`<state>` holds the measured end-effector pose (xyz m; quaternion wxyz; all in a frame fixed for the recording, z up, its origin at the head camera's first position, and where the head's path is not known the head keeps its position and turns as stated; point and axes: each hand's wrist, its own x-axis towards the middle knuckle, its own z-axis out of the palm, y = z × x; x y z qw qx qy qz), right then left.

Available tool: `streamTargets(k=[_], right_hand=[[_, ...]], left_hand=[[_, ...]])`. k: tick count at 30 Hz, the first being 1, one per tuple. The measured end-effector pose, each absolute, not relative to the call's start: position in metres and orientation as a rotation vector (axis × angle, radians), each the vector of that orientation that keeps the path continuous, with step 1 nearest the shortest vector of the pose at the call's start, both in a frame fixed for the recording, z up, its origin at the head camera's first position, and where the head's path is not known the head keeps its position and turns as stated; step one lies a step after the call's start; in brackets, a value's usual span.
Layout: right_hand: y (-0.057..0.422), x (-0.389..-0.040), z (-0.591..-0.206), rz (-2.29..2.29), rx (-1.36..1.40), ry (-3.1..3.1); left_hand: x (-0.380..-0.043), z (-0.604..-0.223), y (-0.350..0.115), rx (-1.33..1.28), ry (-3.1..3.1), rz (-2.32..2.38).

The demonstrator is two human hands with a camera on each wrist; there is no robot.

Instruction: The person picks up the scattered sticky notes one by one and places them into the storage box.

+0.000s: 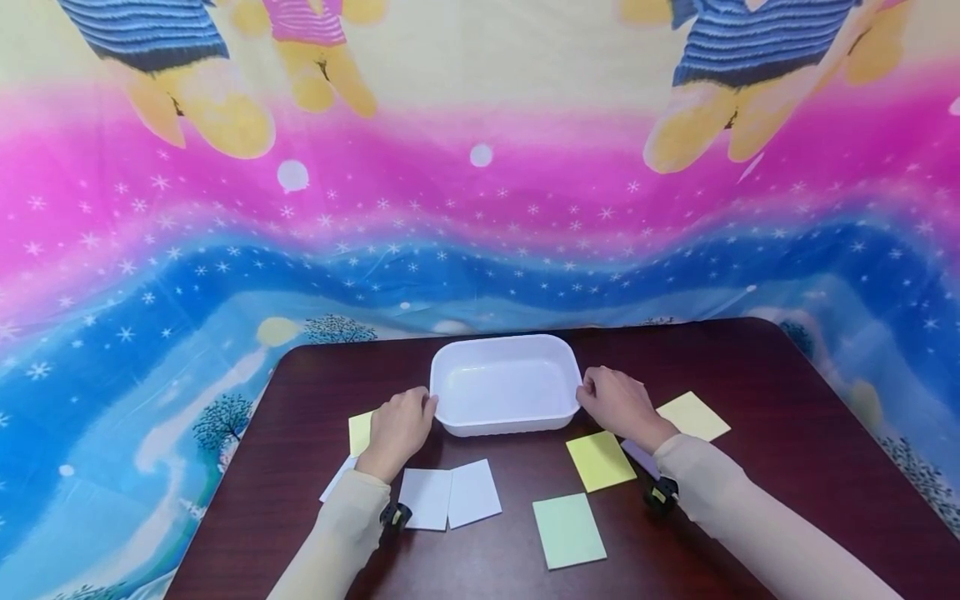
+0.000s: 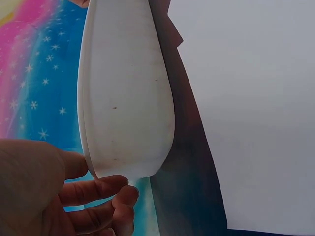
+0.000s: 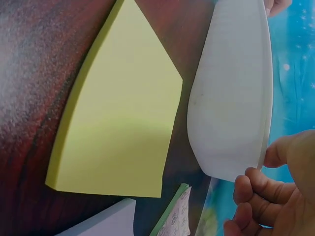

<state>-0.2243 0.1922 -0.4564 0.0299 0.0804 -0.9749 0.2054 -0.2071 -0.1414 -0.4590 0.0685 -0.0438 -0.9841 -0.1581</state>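
A white rectangular plastic basin stands near the back of the dark table, with nothing visible inside. My left hand pinches its left end at the rim, thumb above and fingers below, as the left wrist view shows on the basin's wall. At the opposite end my right hand pinches the rim the same way; in the right wrist view the curled fingers are at the corner. A yellow sticky-note pad lies just in front of the right hand. Partly behind the left hand is a pale yellow pad.
Two white pads lie side by side in front of the basin. A light green pad is nearer me. Under the right forearm a purple pad shows partly, with a cream pad beyond. A patterned cloth hangs behind the table.
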Motion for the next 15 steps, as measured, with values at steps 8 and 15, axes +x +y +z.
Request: streamTargets(k=[8, 15], right_hand=[[0.1912, -0.2206, -0.4563, 0.62, 0.274, -2.982], [0.1908, -0.2186, -0.4567, 0.59, 0.259, -2.972]], left_hand=[[-0.2091, -0.4593, -0.1426, -0.137, -2.952, -0.471], [-0.2094, -0.4601, -0.1426, -0.134, -2.946, -0.474]])
